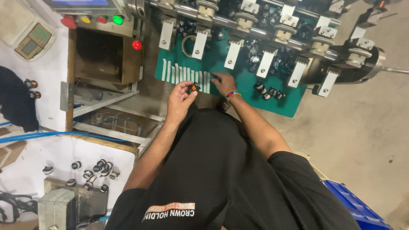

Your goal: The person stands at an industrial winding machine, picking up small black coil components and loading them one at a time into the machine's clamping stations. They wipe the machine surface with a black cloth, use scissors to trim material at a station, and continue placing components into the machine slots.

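Nearest us, our left hand pinches a small orange-wound coil between thumb and fingertips, while just beyond and right of that grip our right hand rests fingers-down on the green mat, and we cannot tell whether it holds anything, under the winding machine's spindle row.

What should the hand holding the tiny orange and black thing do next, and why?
Probably move the left hand forward to the white strips on the green mat and set down the small coil it pinches, since the right hand rests beside those strips.
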Demonstrator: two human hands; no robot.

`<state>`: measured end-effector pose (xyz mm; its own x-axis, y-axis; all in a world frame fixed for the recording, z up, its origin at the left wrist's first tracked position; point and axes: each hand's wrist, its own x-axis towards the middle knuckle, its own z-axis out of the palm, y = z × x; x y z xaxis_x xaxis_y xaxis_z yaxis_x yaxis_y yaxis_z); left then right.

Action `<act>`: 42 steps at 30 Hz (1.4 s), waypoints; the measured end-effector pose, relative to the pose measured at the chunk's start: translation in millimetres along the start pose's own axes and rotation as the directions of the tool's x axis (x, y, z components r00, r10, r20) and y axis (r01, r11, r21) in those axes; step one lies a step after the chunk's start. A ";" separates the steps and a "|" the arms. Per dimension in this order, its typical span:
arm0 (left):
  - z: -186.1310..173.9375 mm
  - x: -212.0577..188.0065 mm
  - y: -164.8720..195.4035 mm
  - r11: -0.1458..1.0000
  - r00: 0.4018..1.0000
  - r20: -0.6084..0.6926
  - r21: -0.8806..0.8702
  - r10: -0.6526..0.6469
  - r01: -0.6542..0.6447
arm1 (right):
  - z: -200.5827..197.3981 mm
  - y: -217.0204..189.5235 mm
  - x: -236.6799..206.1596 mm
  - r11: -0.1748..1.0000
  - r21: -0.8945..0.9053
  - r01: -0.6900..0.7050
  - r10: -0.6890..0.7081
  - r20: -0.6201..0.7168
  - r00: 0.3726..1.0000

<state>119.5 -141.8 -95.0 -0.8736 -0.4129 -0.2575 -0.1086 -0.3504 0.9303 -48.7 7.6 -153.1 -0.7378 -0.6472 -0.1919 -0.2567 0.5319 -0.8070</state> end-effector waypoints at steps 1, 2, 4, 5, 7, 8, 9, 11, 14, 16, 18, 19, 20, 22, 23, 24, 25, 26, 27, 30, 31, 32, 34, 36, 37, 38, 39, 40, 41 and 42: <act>-5.6 -1.6 0.7 1.000 1.000 -0.002 0.027 -0.005 0.005 | 7.1 -6.0 8.6 0.998 -0.062 0.015 -0.019 -0.062 0.998; -10.5 -2.8 2.4 0.998 1.000 -0.005 0.054 -0.012 0.012 | 13.4 -12.2 15.1 0.992 -0.123 0.025 -0.040 -0.122 0.992; -17.4 -1.3 8.4 0.972 1.000 -0.021 0.234 0.004 0.002 | 22.8 -22.0 24.4 0.991 -0.123 -0.051 0.030 -0.169 0.985; -21.4 0.1 13.6 0.946 1.000 -0.022 0.323 0.010 -0.003 | 26.1 -27.3 25.7 0.988 -0.120 -0.093 0.068 -0.197 0.978; -29.0 5.0 26.8 0.871 1.000 -0.011 0.491 0.013 -0.006 | 23.8 -47.0 10.5 0.968 -0.245 0.053 -0.121 -0.271 0.955; -31.5 11.9 34.1 0.824 1.000 0.005 0.567 0.022 -0.021 | 19.4 -59.2 0.9 0.941 -0.317 0.119 -0.220 -0.305 0.927; -32.9 20.7 41.9 0.801 0.999 0.041 0.596 0.031 -0.049 | 11.4 -72.0 -13.4 0.979 -0.171 0.114 -0.153 -0.237 0.959; -34.2 28.8 58.3 0.751 0.995 0.097 0.655 0.028 -0.085 | -2.0 -101.1 -45.4 0.989 0.037 0.146 -0.140 -0.143 0.980; -25.1 45.6 81.4 0.771 0.922 0.348 0.537 0.169 -0.344 | -20.1 -136.0 -51.6 0.959 0.095 0.267 -0.246 -0.187 0.951; -15.3 51.9 92.8 0.787 0.906 0.404 0.517 0.124 -0.338 | -26.8 -148.8 -48.8 0.963 0.049 0.263 -0.249 -0.204 0.947; -7.7 57.8 101.0 0.767 0.834 0.513 0.448 0.201 -0.460 | -30.0 -151.9 -43.6 0.977 0.020 0.211 -0.198 -0.268 0.943; -4.6 60.4 103.4 0.726 0.756 0.581 0.374 0.301 -0.577 | -30.2 -150.6 -43.5 0.983 0.007 0.185 -0.175 -0.297 0.939; -2.3 62.2 104.3 0.673 0.663 0.635 0.291 0.396 -0.680 | -29.3 -147.9 -46.2 0.986 -0.003 0.166 -0.159 -0.319 0.934; -0.2 64.0 102.7 0.651 0.648 0.657 0.304 0.385 -0.695 | -24.7 -140.9 -58.0 0.992 -0.020 0.129 -0.127 -0.356 0.926; 0.0 65.7 100.5 0.636 0.639 0.666 0.310 0.385 -0.707 | -21.5 -137.1 -65.2 0.998 0.051 0.035 -0.014 -0.365 0.931; -0.4 67.2 97.7 0.685 0.704 0.634 0.357 0.322 -0.635 | -16.9 -134.1 -73.7 0.991 0.124 -0.053 0.095 -0.365 0.926; -1.3 68.8 94.6 0.727 0.762 0.597 0.403 0.252 -0.556 | -12.2 -131.5 -81.5 0.970 0.198 -0.138 0.203 -0.356 0.912; -1.9 71.1 91.7 0.761 0.813 0.555 0.446 0.177 -0.470 | -8.8 -128.8 -88.0 0.885 0.444 -0.140 0.255 -0.211 0.944; -2.6 73.8 89.4 0.770 0.843 0.525 0.488 0.116 -0.410 | -6.8 -126.2 -93.6 0.739 0.655 -0.162 0.259 -0.054 0.964; -2.1 79.7 89.1 0.847 0.906 0.420 0.500 -0.055 -0.181 | -6.7 -122.6 -104.3 0.660 0.739 -0.134 0.193 0.006 0.981; -0.8 80.6 92.2 0.902 0.915 0.393 0.423 -0.095 -0.088 | -9.1 -122.4 -105.4 0.714 0.693 -0.099 0.174 -0.039 0.984; 2.6 80.6 96.1 0.941 0.920 0.368 0.339 -0.138 0.006 | -12.8 -122.4 -105.3 0.756 0.644 -0.114 0.216 -0.081 0.973; 6.6 75.7 109.3 0.832 0.884 0.460 0.457 0.083 -0.316 | -22.7 -122.8 -102.5 0.827 0.540 -0.157 0.290 -0.169 0.942; 13.8 68.9 123.4 0.664 0.767 0.580 0.462 0.275 -0.588 | -34.3 -123.3 -97.8 0.871 0.474 -0.127 0.267 -0.242 0.933; 18.0 64.1 128.6 0.582 0.682 0.641 0.421 0.353 -0.696 | -39.4 -123.6 -96.3 0.891 0.440 -0.115 0.254 -0.272 0.928; 23.0 60.3 131.9 0.486 0.586 0.694 0.373 0.419 -0.790 | -44.0 -123.8 -95.1 0.877 0.448 -0.177 0.290 -0.200 0.936; 28.1 58.4 133.2 0.495 0.600 0.677 0.381 0.426 -0.781 | -48.8 -123.5 -94.5 0.862 0.448 -0.236 0.322 -0.126 0.938; 32.8 56.5 132.2 0.504 0.616 0.660 0.390 0.430 -0.770 | -52.8 -123.4 -95.4 0.845 0.445 -0.297 0.354 -0.049 0.934; 36.5 54.8 128.9 0.514 0.631 0.644 0.399 0.433 -0.759 | -56.7 -123.0 -97.1 0.815 0.522 -0.251 0.311 -0.028 0.950; 38.6 54.5 124.5 0.594 0.709 0.592 0.431 0.382 -0.679 | -61.2 -122.2 -99.5 0.776 0.596 -0.206 0.265 -0.013 0.964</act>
<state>40.1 -175.4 16.9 -0.9423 0.0715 0.3270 0.3245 0.4348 0.8400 17.9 40.4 -1.2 -0.7873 -0.4758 -0.3921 0.3245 0.2210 -0.9197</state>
